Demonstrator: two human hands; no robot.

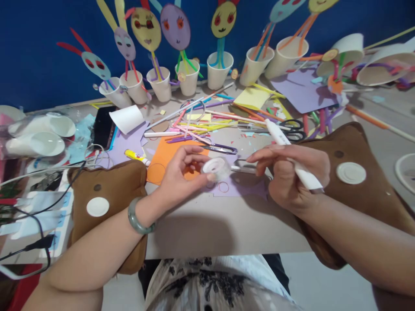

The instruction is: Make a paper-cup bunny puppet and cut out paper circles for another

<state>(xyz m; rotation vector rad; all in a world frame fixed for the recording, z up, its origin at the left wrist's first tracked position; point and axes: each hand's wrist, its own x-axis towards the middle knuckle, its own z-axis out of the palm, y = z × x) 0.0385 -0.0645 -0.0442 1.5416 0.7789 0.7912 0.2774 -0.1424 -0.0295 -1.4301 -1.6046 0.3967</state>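
Note:
My left hand [186, 172], a green bangle on its wrist, grips a clear tape roll [217, 169] between thumb and fingers. Closed around a white tube [278, 133] is my right hand [293, 175]; the tube slants across the palm, its flat end showing below the fingers. A slim white-tipped stick [243, 169] lies between the two hands, close to my right fingertips; whether they touch it I cannot tell. Beneath the hands are orange paper [158, 157] and purple paper [240, 188] with drawn circles. Just beyond the tape lie scissors [220, 149].
Paper cups [220, 71] with stick puppets line the blue wall. Cut strips [194, 123], black-handled scissors [293, 129] and a yellow glue stick [136, 156] litter the table. Brown cushions [113, 185] flank my forearms. Cables and a power strip [58, 229] lie left.

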